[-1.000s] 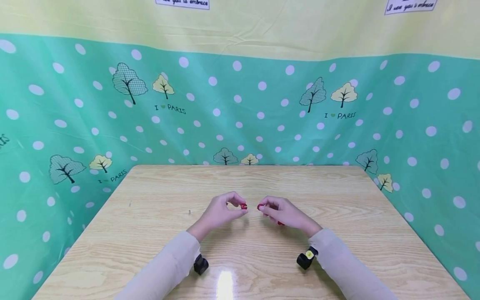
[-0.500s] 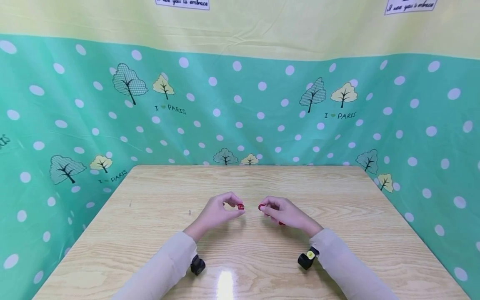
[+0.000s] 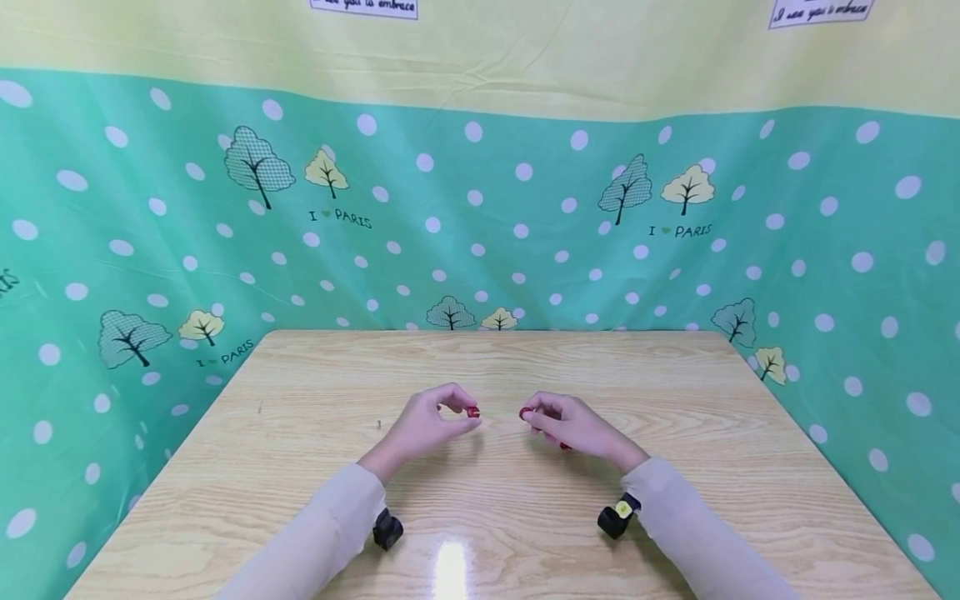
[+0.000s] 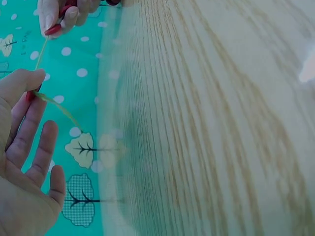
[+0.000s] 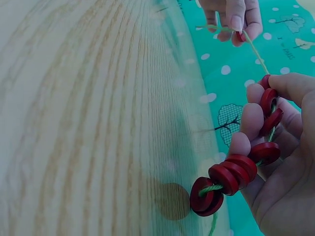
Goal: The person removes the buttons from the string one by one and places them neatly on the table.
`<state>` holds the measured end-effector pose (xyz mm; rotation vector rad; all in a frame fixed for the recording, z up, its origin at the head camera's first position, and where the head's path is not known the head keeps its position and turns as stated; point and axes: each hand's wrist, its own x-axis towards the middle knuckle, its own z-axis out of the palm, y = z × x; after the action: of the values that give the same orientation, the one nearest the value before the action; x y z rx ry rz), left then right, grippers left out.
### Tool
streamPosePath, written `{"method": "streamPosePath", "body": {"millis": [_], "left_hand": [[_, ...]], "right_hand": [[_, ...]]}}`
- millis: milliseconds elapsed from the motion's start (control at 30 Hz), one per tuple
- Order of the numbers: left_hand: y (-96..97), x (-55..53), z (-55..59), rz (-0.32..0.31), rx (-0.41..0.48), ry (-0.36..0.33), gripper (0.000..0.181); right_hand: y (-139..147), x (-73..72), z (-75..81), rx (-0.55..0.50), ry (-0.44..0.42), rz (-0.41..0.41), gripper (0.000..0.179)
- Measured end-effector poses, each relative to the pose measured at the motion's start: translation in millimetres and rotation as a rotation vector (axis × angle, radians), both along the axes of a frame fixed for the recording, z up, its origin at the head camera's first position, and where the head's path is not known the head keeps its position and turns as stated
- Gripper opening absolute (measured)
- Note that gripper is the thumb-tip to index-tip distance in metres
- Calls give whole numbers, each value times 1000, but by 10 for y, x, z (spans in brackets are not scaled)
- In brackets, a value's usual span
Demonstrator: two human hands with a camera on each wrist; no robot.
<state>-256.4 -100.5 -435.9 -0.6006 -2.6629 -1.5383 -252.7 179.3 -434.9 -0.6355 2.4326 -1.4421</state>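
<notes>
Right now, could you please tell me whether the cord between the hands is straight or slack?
Straight: both wrist views show the cord unbent from right hand to left hand.

Strung red beads [image 5: 235, 173]: mostly hidden behind right grip [image 3: 581, 427] in head view. Yellow-green cord [image 5: 255, 52]: too fine to make out there; lower length cropped by right-wrist view's bottom edge. Red piece [image 4: 30, 96] in left grip [image 3: 422, 422]: partly covered in left-wrist view, shape hard to tell. Dark mark [image 3: 378, 424] on surface [image 3: 330, 475]: too small to identify. Lettered panels [image 3: 365, 7]: cut off by head view's top edge.
</notes>
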Motion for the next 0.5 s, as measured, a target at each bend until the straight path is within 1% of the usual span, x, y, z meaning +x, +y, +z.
{"method": "streamPosePath", "body": {"millis": [100, 200, 267, 333, 400, 500], "left_hand": [[-19, 3, 2, 3, 5, -4, 18], [-34, -3, 4, 7, 5, -10, 18], [-46, -7, 7, 11, 7, -12, 18], [-61, -13, 8, 13, 8, -11, 19], [-78, -11, 12, 20, 3, -12, 19], [-102, -9, 14, 32, -5, -14, 18]], "right_hand": [[-26, 61, 89, -5, -3, 2, 15], [-52, 133, 194, -17, 3, 13, 16], [-62, 159, 229, -23, 8, 19, 17], [-66, 160, 226, -20, 13, 19, 20], [-45, 105, 144, -15, 12, 17, 22], [-30, 49, 68, -2, 7, 3, 23]]}}
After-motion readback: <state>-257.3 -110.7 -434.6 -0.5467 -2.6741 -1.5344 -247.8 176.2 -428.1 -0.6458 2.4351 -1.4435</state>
